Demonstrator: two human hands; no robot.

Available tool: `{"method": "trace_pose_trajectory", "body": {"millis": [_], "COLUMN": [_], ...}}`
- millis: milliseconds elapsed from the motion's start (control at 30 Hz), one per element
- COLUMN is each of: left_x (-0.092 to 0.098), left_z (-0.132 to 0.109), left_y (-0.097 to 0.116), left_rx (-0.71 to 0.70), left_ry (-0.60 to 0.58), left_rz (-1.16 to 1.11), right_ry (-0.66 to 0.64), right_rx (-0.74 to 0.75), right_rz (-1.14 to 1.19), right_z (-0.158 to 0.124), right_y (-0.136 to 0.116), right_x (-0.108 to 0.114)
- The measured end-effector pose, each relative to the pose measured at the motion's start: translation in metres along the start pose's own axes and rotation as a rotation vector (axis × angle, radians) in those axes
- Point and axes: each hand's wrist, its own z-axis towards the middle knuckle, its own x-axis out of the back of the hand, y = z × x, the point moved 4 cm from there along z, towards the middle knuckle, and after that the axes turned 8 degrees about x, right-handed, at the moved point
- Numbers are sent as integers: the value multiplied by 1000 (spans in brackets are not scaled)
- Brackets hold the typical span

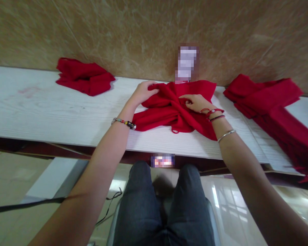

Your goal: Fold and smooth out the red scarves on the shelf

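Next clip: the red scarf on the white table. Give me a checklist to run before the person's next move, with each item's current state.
1. Left hand on the red scarf: ok, fingers curled over its far left edge.
2. Right hand gripping the scarf: cannot tell; fingers are bent on a fold near the middle.
3. Scarf lying flat: not ok, it is bunched and creased at the centre.
4. Scarf wholly on the white table: ok, nothing hangs over the near edge.
5. Apart from the folded red cloth at far left: ok.
6. Apart from the pile of red scarves at right: ok, but close.
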Motion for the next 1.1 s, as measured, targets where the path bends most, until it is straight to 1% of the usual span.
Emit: {"method": "trace_pose_trajectory", "body": {"millis": [67, 133, 200, 233, 300, 400, 433, 500, 567, 600, 667, 767, 833, 867, 900, 933, 967, 1000, 1100], "left_x": [0, 0, -1, -2, -7, -16, -17, -17, -13, -10, 1, 24, 36, 39, 40, 38, 34, 28, 9], "left_z": [1, 3, 4, 4, 4, 0, -2, -3, -2, 0, 4, 8, 8, 8, 7, 7, 6, 5, 0], "left_y": [-2, -8, -13, -14, -15, -11, -9, -7, -6, -6, -6, -11, -15, -16, -17, -16, -15, -12, -2], "left_rx": [31, 101, 161, 177, 185, 132, 112, 88, 75, 63, 43, 52, 70, 76, 76, 71, 58, 39, 10], "left_ry": [-11, 4, 34, 30, -38, -190, -218, -209, -141, -83, 68, 328, 441, 464, 459, 426, 367, 287, 28], "left_rz": [-72, -118, -112, -97, -64, -42, -36, -8, 34, 49, 53, 15, 4, 6, 12, 20, 28, 34, 22], "right_ry": [-31, -33, 9, 50, 188, 502, 608, 777, 885, 924, 1003, 1200, 1308, 1320, 1295, 1236, 1144, 1015, 531], "right_rx": [11, 18, 30, 35, 24, -53, -79, -106, -103, -97, -100, -168, -227, -243, -244, -228, -200, -165, -82], "right_rz": [-47, -75, -87, -92, -109, -138, -136, -107, -65, -47, -18, -1, -20, -28, -21, 8, 61, 133, 316], "right_z": [1, 2, 3, 3, 4, 1, 0, -3, -5, -6, -10, -20, -25, -26, -25, -23, -19, -15, -3], "right_y": [0, 1, 2, 3, 8, 27, 34, 49, 58, 60, 60, 55, 52, 52, 51, 51, 50, 49, 35], "right_x": [-2, -3, -3, -2, 4, 16, 19, 23, 24, 25, 28, 40, 48, 51, 53, 53, 53, 50, 33]}}
